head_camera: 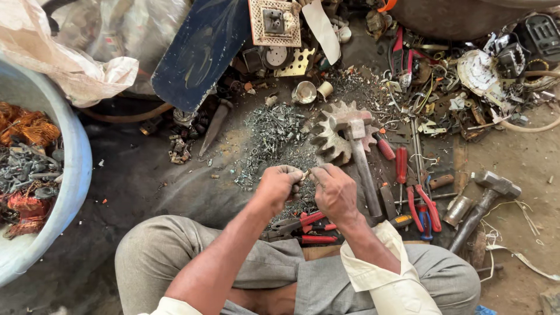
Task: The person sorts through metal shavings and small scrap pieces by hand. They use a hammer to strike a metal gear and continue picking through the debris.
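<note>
A big blue tub (79,169) sat at the floor's left edge; a toothed gear (332,137) bore a hammer (359,157) mid-floor. The left hand (279,185) and right hand (333,189) were curled shut, pinching one small metal piece (304,175) between them above the scrap screws (271,137).
</note>
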